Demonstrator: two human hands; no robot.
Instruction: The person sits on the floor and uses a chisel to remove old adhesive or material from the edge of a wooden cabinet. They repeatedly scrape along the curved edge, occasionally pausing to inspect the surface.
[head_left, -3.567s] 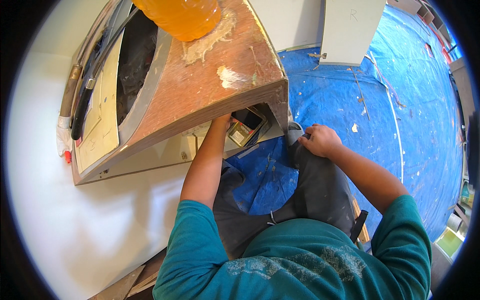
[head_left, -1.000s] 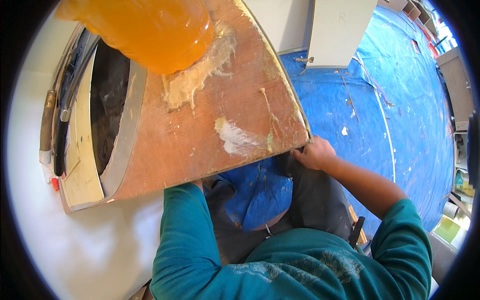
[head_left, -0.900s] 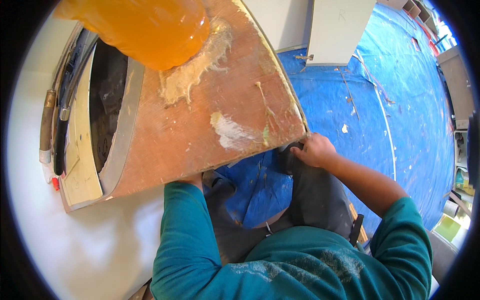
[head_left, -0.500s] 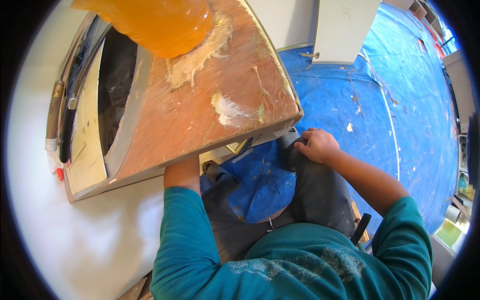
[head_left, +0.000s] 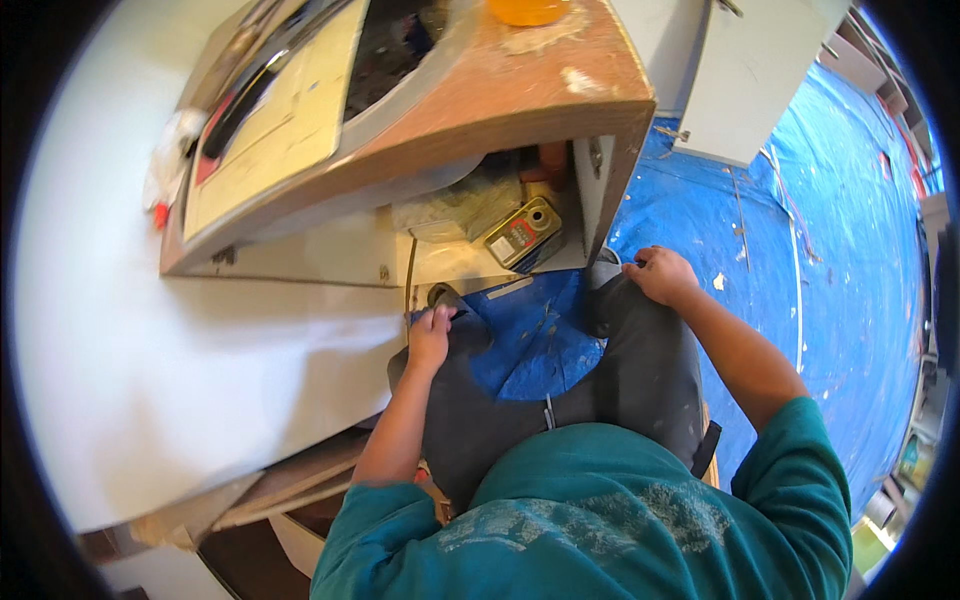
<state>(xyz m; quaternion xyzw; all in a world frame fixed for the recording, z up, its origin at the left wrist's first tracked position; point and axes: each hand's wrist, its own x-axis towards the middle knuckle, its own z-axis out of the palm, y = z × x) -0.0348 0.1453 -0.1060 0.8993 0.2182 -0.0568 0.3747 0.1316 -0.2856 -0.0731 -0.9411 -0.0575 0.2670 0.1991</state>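
Note:
My left hand (head_left: 430, 341) is over my left knee, just below the cabinet opening, fingers partly bent and apart, with nothing visible in them. My right hand (head_left: 664, 276) rests on my right knee with loosely bent fingers and thumb apart, holding nothing that I can see. In front of me stands a brown wooden cabinet (head_left: 500, 115) with a round-edged cut-out in its top. Inside its open lower compartment, a yellow rectangular tin (head_left: 523, 234) with a round cap leans near a clear plastic bag (head_left: 455, 208).
An orange container (head_left: 528, 10) stands on the cabinet top. A black-handled tool (head_left: 240, 108) lies on a cream board (head_left: 310, 90) at the left. Blue sheeting (head_left: 720, 220) covers the floor. A white panel (head_left: 745, 80) stands beyond, and wooden boards (head_left: 290, 485) lie lower left.
My left hand has come out from under the cabinet top into view above my left knee. The view has shifted, showing the cabinet's inside and the tin. My right hand stays on my knee.

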